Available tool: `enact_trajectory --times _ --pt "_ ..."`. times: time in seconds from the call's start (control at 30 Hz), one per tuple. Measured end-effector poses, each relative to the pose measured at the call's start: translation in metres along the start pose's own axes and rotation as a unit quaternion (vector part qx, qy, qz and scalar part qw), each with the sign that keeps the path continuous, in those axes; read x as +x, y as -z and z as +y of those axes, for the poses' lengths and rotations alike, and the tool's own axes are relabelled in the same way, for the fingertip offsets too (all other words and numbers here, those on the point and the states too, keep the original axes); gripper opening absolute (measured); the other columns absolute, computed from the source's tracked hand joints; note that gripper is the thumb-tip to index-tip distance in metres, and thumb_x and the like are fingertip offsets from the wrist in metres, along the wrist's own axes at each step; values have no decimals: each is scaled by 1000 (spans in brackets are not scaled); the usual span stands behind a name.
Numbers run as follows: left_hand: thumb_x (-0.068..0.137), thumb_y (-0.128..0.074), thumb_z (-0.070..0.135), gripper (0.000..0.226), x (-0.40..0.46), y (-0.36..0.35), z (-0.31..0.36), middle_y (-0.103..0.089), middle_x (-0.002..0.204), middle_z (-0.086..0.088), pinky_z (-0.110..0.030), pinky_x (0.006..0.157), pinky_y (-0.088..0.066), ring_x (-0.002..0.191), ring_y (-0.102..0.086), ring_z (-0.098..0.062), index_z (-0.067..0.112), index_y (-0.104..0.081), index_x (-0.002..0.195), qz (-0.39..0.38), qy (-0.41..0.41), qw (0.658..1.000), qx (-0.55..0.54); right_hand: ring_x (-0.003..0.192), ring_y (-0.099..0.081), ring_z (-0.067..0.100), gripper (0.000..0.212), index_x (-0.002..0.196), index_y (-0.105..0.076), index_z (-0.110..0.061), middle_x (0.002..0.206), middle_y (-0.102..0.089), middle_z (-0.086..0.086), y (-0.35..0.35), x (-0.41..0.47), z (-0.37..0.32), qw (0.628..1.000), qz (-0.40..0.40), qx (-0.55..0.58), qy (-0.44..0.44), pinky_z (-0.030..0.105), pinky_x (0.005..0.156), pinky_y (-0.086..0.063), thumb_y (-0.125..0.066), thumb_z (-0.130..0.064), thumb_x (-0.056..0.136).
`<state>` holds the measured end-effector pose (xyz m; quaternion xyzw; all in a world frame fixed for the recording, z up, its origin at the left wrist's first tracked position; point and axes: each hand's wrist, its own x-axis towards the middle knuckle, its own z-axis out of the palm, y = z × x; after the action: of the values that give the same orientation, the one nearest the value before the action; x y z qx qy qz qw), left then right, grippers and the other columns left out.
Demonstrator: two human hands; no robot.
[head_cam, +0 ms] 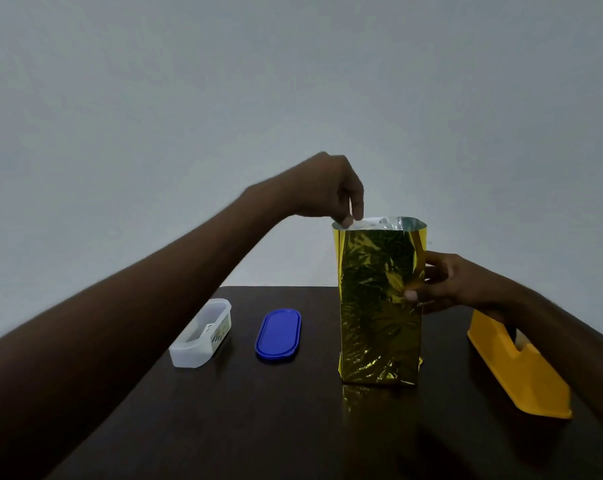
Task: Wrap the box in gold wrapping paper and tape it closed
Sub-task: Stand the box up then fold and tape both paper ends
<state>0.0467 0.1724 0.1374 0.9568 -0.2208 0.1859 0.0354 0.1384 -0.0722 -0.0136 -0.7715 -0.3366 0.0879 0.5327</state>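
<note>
- Box [379,306]: stands upright on the dark table [258,427], right of centre, its long axis vertical; gold wrapping paper [376,258] sheathes all visible sides, and the silver inner face shows at the open top rim.
- Left hand [331,188]: poised above the top left corner of the paper tube, fingers [357,209] curled downward and pinching the rim edge; this is the hand nearer the open end, which lies directly below its fingertips.
- Right hand [442,282]: grips the right side of the box at mid-height, thumb on the front face, the other fingers hidden behind.
- Likely next step, as a judgement: folding the top flaps inward and down, then taping.
- Yellow tape dispenser [514,368]: on the table just right of the box, below the right forearm.
- Blue lid [278,334] and clear plastic container [201,334]: left of the box, apart from it; neither obstructs the top.
</note>
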Motion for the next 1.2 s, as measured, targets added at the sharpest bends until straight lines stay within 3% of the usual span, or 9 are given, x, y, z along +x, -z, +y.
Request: enact_trajectory --times 0.13,0.23,0.4,0.73,0.83,0.97,1.07,1.13,1.2 --pt "79 -73 9 11 -20 -2 -26 -72 72 10 -8 67 -46 69 -65 0 17 -77 85 137 51 988 -54 100 -72 23 52 120 -59 -23 106 -74 4 -1 0 -2 1000 -2 -7 -1 38 78 -60 -80 -15 72" --pt "83 -73 14 6 -34 -30 -51 -75 79 -3 -25 71 -59 71 -71 -13 11 -76 87 92 125 980 -121 100 -71 23 50 117 -60 -24 107 -73 5 -2 -1 -3 1000 3 -9 -4 40 80 -60 -81 -17 72" --pt "84 -75 17 13 -34 -85 -51 -74 83 -11 -29 74 -60 77 -69 -12 6 -76 90 78 119 945 -295 101 -71 22 46 113 -61 -25 107 -73 4 -2 -3 -4 1000 4 -12 -8 42 83 -59 -81 -17 72" --pt "81 -79 24 9 -16 -99 -51 -76 79 3 -29 76 -53 78 -67 -8 17 -79 86 103 79 953 -273 100 -71 21 55 122 -60 -25 108 -73 4 -4 -2 -3 1000 10 -18 -14 40 81 -60 -80 -19 71" --pt "80 -80 26 14 -10 -98 -48 -75 78 6 -19 70 -50 73 -66 -2 16 -79 90 89 68 959 -259 101 -71 19 56 125 -59 -27 111 -72 3 -4 -3 -3 1000 17 -19 -17 39 80 -61 -79 -19 73" --pt "81 -78 31 13 -6 -98 -50 -75 86 8 -12 65 -46 71 -64 1 22 -78 91 79 53 969 -226 110 -67 21 71 124 -57 -30 115 -70 -1 -7 -5 -6 996 37 -77 -27 37 85 -59 -89 -45 63" --pt "82 -77 33 15 -5 -99 -52 -74 94 7 -22 73 -51 79 -67 -5 23 -78 93 75 47 972 -218 139 -41 25 115 152 -28 -30 152 -43 4 -18 -9 -23 951 189 -243 27 43 107 -40 -86 -58 58" --pt "82 -77 32 13 -4 -98 -53 -74 95 6 -29 77 -53 82 -68 -9 24 -77 91 72 45 973 -215 138 -36 24 112 154 -23 -27 150 -44 2 -30 -15 -46 891 287 -323 138 35 104 -33 -88 -44 65" --pt "81 -78 32 11 -3 -97 -53 -74 95 7 -31 79 -54 83 -68 -10 26 -77 90 68 41 974 -212 125 -45 22 94 148 -37 -27 128 -61 -2 -42 -15 -64 848 295 -379 223 29 91 -34 -87 -32 69"
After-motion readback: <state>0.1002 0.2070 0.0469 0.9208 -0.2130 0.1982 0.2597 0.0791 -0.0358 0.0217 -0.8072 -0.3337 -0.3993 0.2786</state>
